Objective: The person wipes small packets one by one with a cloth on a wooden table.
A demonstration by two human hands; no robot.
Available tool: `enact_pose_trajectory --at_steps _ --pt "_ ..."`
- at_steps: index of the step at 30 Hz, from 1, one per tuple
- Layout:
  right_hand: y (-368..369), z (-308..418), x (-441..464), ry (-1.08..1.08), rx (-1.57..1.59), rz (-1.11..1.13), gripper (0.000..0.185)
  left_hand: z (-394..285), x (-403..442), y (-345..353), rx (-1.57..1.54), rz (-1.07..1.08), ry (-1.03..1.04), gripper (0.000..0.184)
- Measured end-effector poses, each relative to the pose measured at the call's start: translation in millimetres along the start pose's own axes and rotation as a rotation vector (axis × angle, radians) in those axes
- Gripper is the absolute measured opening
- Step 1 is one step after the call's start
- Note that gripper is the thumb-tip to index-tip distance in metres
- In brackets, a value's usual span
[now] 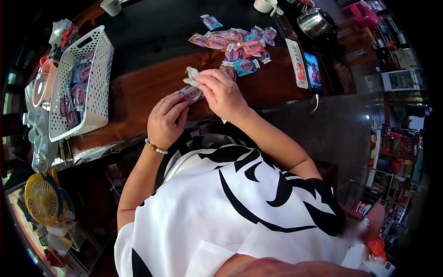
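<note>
Packet (192, 94) pinched by left hand (167, 115), cloth (191, 75) by right hand (224, 94); white basket (98, 97) holds packets (80, 90).

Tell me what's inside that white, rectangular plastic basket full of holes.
Inside the white, perforated plastic basket are small, shiny purple and blue printed packets, heaped together. The upper ones cover whatever lies beneath, so I can't see that.

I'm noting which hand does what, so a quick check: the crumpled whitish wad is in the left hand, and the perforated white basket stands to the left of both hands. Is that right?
Not quite: the head view shows the crumpled whitish wad in the right hand. The perforated white basket does stand left of both hands.
</note>
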State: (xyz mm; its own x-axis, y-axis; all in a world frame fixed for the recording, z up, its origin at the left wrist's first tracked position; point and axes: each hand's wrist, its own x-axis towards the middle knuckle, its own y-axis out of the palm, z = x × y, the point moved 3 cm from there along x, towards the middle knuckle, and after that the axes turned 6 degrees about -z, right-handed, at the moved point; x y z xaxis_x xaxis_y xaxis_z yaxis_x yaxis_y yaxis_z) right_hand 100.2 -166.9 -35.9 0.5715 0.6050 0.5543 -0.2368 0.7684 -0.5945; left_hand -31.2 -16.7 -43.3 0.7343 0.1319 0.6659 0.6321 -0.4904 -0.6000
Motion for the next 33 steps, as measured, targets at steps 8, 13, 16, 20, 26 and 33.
enact_pose_trajectory --at_steps 8,13,16,20,26,33 --pt "10 2 -2 -0.16 -0.034 -0.046 0.023 5 4 -1 -0.03 0.057 -0.043 0.026" --pt "-10 -23 -10 -0.063 -0.046 -0.104 0.02 1 30 6 0.013 0.198 -0.06 0.036" --pt "-13 -24 -10 -0.074 -0.024 -0.149 0.019 -6 51 19 0.048 0.223 -0.013 0.037" --pt "-15 -27 -9 -0.041 0.051 -0.156 0.018 -2 69 36 0.209 0.474 -0.144 0.034" --pt "-17 -27 -7 -0.029 0.069 -0.145 0.018 2 86 39 0.148 0.54 -0.1 0.024" --pt "-15 -29 -10 -0.012 0.085 -0.147 0.019 8 79 29 -0.074 0.708 -0.282 0.034"
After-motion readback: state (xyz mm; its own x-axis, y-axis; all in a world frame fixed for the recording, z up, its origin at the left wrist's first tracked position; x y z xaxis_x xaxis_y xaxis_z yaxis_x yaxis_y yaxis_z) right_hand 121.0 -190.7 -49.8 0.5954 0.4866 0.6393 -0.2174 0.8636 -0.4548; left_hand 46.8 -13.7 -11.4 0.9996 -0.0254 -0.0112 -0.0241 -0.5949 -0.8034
